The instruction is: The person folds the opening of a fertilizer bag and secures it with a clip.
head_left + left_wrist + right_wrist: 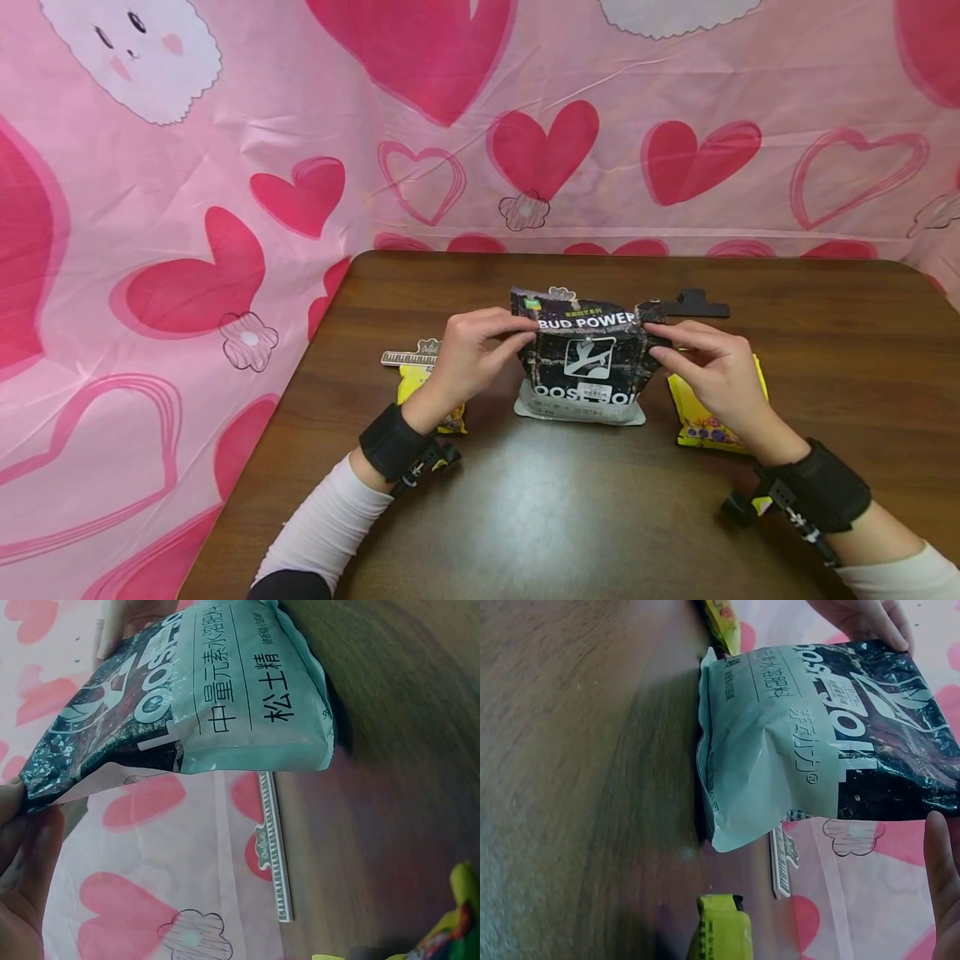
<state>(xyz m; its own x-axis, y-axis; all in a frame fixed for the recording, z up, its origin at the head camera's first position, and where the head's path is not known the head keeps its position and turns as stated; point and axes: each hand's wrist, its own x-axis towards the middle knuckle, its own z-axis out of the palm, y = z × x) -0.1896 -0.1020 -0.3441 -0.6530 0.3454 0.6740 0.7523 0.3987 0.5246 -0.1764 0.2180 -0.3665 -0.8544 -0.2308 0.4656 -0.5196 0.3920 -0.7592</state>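
A black and white soil-fertilizer bag [588, 354], lettered "BUD POWER", stands upright on the table. My left hand [480, 346] pinches its upper left edge between thumb and fingers. At the upper right edge, my right hand [708, 367] pinches the bag in the same way. The left wrist view shows the bag's pale lower part [255, 690] bulging, with the left thumb and fingers on the dark top corner. From the right wrist, the bag [772, 750] shows its pale base near the tabletop. Whether its top is sealed, I cannot tell.
Yellow packets lie on either side, one [411, 382] partly behind my left forearm and one [712, 417] beneath my right hand. A piano-key-patterned clip [405, 357] lies at left. Behind the bag are a pale scalloped piece [561, 293] and a black clip-shaped piece [697, 305].
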